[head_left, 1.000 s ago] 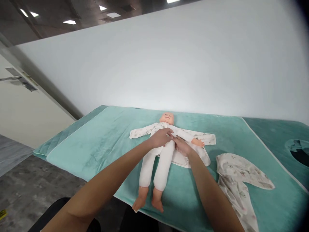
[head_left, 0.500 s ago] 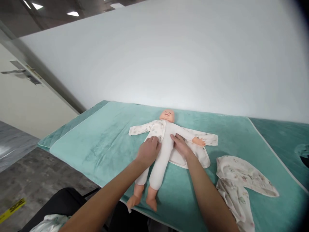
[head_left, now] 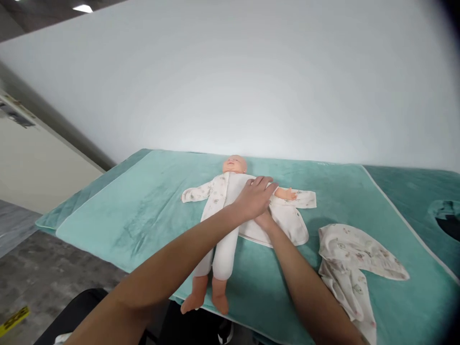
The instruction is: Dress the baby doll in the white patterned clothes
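Observation:
A baby doll (head_left: 235,164) with a white cloth body lies on its back, its bare feet at the near edge of the mat. A printed white baby shirt (head_left: 214,194) covers its side at my left, with that sleeve over the arm. The shirt's other half (head_left: 291,223) lies spread out to the right, its sleeve flat behind the doll's bare hand (head_left: 286,193). My left hand (head_left: 257,195) reaches across the chest, fingers bent over the doll's upper arm. Beneath it is my right hand (head_left: 265,219), beside the torso, its fingers hidden.
Printed baby trousers (head_left: 354,251) lie crumpled at the right. The teal padded mat (head_left: 125,201) ends at a white wall (head_left: 251,86) at the back. A door (head_left: 43,167) stands at the left, and a dark object (head_left: 447,220) at the far right.
My left hand has gone from the doll's belly rightward across its body to the arm, now over my right hand. The doll has turned slightly, and its bare arm is raised a little.

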